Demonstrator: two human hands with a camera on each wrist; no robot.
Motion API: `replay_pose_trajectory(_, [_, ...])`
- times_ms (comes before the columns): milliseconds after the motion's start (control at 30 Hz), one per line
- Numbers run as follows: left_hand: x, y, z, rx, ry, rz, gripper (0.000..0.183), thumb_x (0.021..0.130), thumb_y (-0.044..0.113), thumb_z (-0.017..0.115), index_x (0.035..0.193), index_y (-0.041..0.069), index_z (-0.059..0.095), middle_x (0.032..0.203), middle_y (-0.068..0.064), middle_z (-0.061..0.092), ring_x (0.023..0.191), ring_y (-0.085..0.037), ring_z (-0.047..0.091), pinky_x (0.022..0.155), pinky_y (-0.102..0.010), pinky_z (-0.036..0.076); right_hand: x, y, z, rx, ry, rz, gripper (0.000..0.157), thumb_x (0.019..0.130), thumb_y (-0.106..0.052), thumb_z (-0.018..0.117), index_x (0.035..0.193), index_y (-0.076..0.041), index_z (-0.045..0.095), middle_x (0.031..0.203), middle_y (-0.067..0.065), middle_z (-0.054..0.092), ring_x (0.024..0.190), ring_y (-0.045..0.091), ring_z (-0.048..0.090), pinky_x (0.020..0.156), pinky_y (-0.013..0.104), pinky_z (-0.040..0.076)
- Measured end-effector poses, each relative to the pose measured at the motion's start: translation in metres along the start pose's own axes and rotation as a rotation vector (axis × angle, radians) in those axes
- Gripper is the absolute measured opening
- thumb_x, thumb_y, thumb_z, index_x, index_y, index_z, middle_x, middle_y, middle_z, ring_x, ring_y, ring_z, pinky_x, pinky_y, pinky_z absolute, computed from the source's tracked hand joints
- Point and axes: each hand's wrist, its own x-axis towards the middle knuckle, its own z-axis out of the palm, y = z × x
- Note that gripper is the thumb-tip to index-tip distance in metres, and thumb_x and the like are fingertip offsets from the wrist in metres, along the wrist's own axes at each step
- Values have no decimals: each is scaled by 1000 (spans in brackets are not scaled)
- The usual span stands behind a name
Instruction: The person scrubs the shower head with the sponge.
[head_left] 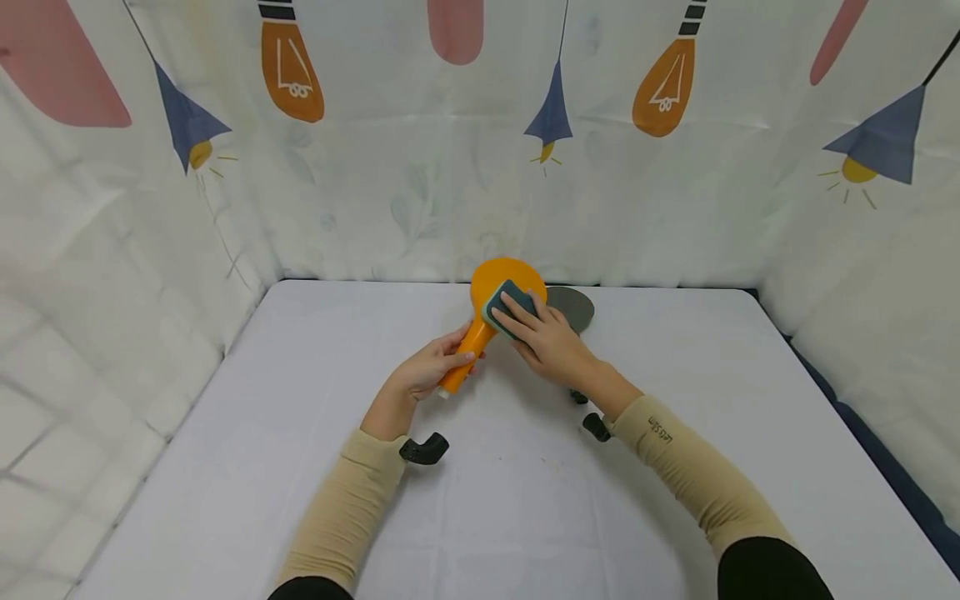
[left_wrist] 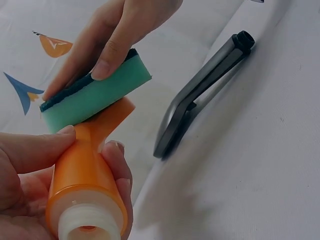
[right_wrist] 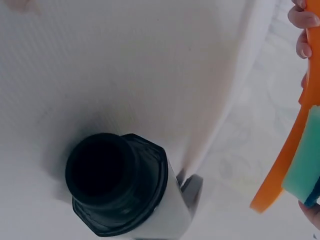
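My left hand point(head_left: 429, 364) grips the handle of an orange shower head point(head_left: 489, 275), whose round head points away from me. In the left wrist view, the white threaded end point(left_wrist: 90, 217) of its handle faces the camera. My right hand point(head_left: 557, 348) holds a sponge point(left_wrist: 102, 97) with a green foam side and a dark scouring side. The foam lies against the face of the orange head, while my fingers spread over the dark side. Behind my right hand lies a grey shower head point(head_left: 576, 308) on the table, its handle partly hidden in the head view.
A white-covered table point(head_left: 495, 500) lies under both hands. Printed fabric point(head_left: 360, 192) hangs along its back and sides. The grey shower head's black threaded end point(right_wrist: 107, 172) shows large in the right wrist view.
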Motion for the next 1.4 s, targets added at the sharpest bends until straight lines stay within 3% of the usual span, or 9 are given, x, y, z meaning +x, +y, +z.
replay_pose_trajectory(233, [0, 0, 2, -2, 4, 11, 68, 109, 4, 45, 166, 15, 10, 139, -40, 45, 95, -26, 57, 83, -28, 45, 1, 5, 2, -52, 13, -12, 58, 101, -16, 66, 155, -13, 46, 162, 12, 37, 143, 54, 32, 109, 62, 38])
replay_pose_trajectory(333, [-1, -1, 3, 14, 3, 1, 69, 109, 4, 46, 166, 17, 10, 139, -38, 46, 97, -28, 55, 83, -28, 44, -1, 12, 4, -39, 35, 6, 56, 102, -16, 64, 155, -12, 47, 162, 12, 36, 143, 54, 32, 107, 63, 39])
replay_pose_trajectory(533, [-3, 0, 6, 59, -23, 11, 67, 110, 6, 44, 166, 17, 9, 143, -35, 43, 106, -39, 50, 87, -32, 40, -3, 34, -2, 72, 42, 173, 55, 106, -19, 56, 158, -11, 40, 165, 12, 29, 145, 53, 29, 108, 69, 34])
replay_pose_trajectory(700, [-6, 5, 8, 85, -31, 11, 66, 110, 7, 44, 166, 18, 11, 135, -35, 46, 100, -34, 50, 82, -31, 40, -6, 52, -8, 184, 73, 318, 55, 109, -19, 51, 160, -7, 35, 166, 15, 25, 145, 53, 28, 113, 66, 28])
replay_pose_trajectory(833, [-6, 8, 9, 92, -37, 8, 65, 110, 9, 44, 166, 19, 12, 133, -36, 45, 98, -33, 49, 78, -29, 41, -3, 56, -9, 217, 101, 367, 54, 110, -19, 49, 160, -7, 34, 165, 15, 26, 145, 53, 27, 116, 64, 25])
replay_pose_trajectory(1000, [-5, 10, 8, 96, -39, 2, 64, 111, 11, 44, 166, 18, 13, 129, -36, 46, 95, -32, 49, 77, -28, 41, 7, 42, -7, 163, 103, 288, 52, 109, -21, 50, 158, -9, 39, 164, 14, 30, 144, 54, 29, 112, 69, 28])
replay_pose_trajectory(1233, [-6, 8, 5, 116, -66, 30, 63, 111, 10, 42, 166, 15, 11, 129, -37, 45, 94, -33, 49, 76, -28, 42, 9, 12, 2, -31, 122, -24, 52, 102, -17, 63, 152, -10, 50, 159, 14, 41, 140, 55, 35, 105, 68, 38])
replay_pose_trajectory(1400, [-7, 8, 5, 126, -77, 43, 63, 111, 9, 41, 166, 14, 11, 129, -37, 44, 95, -34, 48, 76, -28, 42, 9, 10, 1, -28, 124, -53, 52, 101, -15, 64, 151, -12, 51, 158, 12, 43, 139, 55, 38, 107, 67, 36])
